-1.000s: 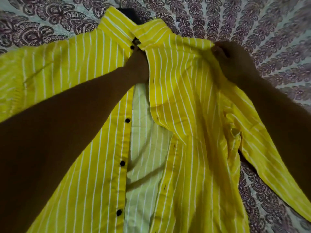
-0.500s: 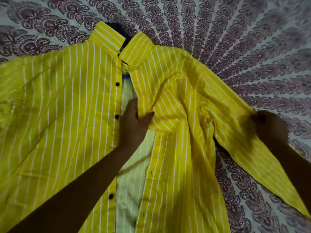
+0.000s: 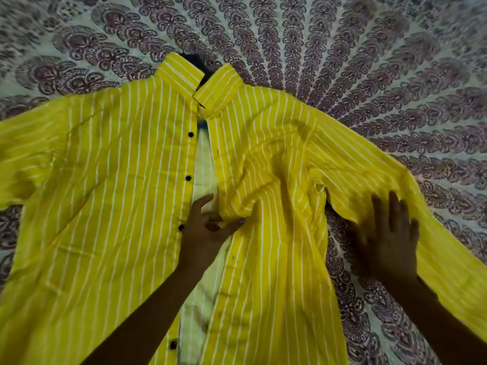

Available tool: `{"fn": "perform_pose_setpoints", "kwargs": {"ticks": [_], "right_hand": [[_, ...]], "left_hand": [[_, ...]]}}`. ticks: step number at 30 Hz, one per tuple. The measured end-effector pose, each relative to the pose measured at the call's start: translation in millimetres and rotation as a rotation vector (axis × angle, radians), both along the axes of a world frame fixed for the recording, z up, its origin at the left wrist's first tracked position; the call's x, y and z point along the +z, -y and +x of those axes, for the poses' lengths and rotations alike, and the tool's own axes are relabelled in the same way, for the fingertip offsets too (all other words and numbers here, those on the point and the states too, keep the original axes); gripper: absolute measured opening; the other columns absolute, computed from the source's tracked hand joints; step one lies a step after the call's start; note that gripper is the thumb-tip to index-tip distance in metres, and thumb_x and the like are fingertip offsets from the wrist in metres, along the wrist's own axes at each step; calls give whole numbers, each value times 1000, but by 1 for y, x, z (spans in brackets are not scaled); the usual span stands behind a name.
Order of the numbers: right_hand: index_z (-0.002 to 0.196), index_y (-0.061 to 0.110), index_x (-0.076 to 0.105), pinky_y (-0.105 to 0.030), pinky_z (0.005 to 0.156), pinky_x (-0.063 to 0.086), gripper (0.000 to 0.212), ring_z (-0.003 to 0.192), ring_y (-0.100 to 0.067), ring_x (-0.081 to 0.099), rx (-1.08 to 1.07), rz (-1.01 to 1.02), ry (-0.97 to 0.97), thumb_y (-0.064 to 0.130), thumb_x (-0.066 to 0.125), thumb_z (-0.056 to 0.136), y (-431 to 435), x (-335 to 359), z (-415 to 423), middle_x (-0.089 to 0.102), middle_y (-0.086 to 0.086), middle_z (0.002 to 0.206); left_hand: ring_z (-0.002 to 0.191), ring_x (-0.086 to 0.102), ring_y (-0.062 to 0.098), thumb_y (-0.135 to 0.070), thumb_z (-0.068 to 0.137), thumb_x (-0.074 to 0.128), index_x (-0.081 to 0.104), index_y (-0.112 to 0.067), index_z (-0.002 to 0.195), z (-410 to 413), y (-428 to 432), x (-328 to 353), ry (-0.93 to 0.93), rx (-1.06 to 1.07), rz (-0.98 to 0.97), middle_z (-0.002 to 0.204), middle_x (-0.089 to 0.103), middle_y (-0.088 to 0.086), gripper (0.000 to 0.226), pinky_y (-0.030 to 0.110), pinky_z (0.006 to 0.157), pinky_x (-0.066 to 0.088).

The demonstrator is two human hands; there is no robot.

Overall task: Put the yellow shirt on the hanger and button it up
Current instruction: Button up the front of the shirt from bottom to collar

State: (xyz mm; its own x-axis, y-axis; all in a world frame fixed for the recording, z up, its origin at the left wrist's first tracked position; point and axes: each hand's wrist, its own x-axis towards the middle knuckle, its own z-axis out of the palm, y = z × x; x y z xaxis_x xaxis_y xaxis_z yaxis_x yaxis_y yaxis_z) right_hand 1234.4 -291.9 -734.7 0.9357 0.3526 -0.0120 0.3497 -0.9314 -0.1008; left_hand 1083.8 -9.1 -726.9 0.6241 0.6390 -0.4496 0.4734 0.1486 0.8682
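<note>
Left hand (image 3: 208,233) is pinching the buttonhole edge of the yellow shirt (image 3: 118,206) between thumb and curled fingers, about level with the third button down. Right hand (image 3: 387,241) is lying flat, fingers spread, gripping nothing, pressing on the sleeve (image 3: 369,164) where it meets the patterned bedspread (image 3: 342,61); it is slightly blurred. Shirt is lying face up and unbuttoned across the middle of the bedspread, collar (image 3: 181,72) pointing at the far edge, pale inside showing in the gap between the fronts. A dark shape (image 3: 196,63) is poking out between the collar flaps, likely the hanger's hook; the rest is hidden under the cloth. Step looks like squaring up the fronts before buttoning. To do it well: flatten the bunched fold beside the pinch first, then draw that edge across the gap onto the button strip, starting at the top button (image 3: 190,134), with the flat hand anchoring the cloth so the shirt is not sliding off the hanger. Count: one shirt, two hands, four black buttons showing, two collar flaps. Buttonholes are too small to count.
</note>
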Motion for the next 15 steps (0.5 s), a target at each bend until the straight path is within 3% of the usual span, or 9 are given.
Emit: {"fn": "perform_pose_setpoints", "kwargs": {"ticks": [2, 4, 6, 7, 8, 10, 13, 15], "right_hand": [[146, 22, 21, -57, 111, 13, 73, 143, -33, 17, 76, -95, -31, 61, 25, 85, 32, -8, -14, 17, -11, 156], [148, 27, 16, -60, 109, 17, 67, 142, -33, 18, 86, -197, -60, 59, 21, 89, 71, -14, -15, 17, -6, 156], [148, 35, 5, -65, 106, 23, 67, 142, -34, 20, -29, -270, -118, 51, 38, 91, 106, -16, -6, 17, -4, 157], [148, 37, 1, -67, 104, 25, 78, 140, -36, 23, -95, -297, -158, 44, 53, 89, 119, -16, -1, 17, -4, 157], [148, 35, 2, -68, 103, 27, 88, 139, -39, 26, -140, -322, -192, 37, 64, 84, 127, -14, 3, 18, -5, 156], [146, 21, 15, -70, 101, 26, 85, 136, -42, 28, -159, -359, -193, 36, 68, 81, 122, -10, 10, 24, -12, 154], [142, 3, 29, -67, 106, 21, 79, 138, -45, 22, -89, -214, -131, 44, 62, 82, 70, -1, -3, 27, -25, 149], [139, 2, 35, -61, 104, 29, 67, 134, -45, 30, 148, -10, -27, 33, 56, 83, 20, 13, -32, 33, -27, 145]], "left_hand": [[65, 64, 10, -25, 58, 83, 50, -21, 116, -11, 2, 1, -18, -30, 84, 78, 66, 0, 67, 22, 64, 48], [64, 63, 8, -32, 55, 86, 52, -23, 108, -24, 11, 4, -100, -63, 218, 76, 65, -6, 63, 25, 61, 50], [69, 61, 7, -43, 57, 83, 52, -26, 102, -39, 23, 4, -210, -185, 416, 74, 60, -11, 58, 30, 61, 50], [71, 60, 9, -47, 60, 80, 53, -26, 101, -47, 30, 3, -262, -282, 519, 72, 56, -13, 53, 30, 61, 48], [73, 61, 12, -47, 67, 76, 54, -24, 100, -52, 35, 2, -300, -373, 588, 70, 54, -12, 46, 30, 62, 45], [75, 62, 18, -41, 81, 66, 54, -20, 98, -58, 40, 1, -321, -463, 625, 72, 56, -7, 29, 29, 62, 40], [56, 51, 6, -25, 87, 62, 57, -19, 90, -68, 48, 1, -146, -335, 558, 60, 46, -12, 8, 16, 57, 33], [49, 48, 4, -22, 90, 57, 54, -19, 97, -87, 54, -2, -105, -90, 491, 58, 44, -12, 8, 12, 53, 37]]}}
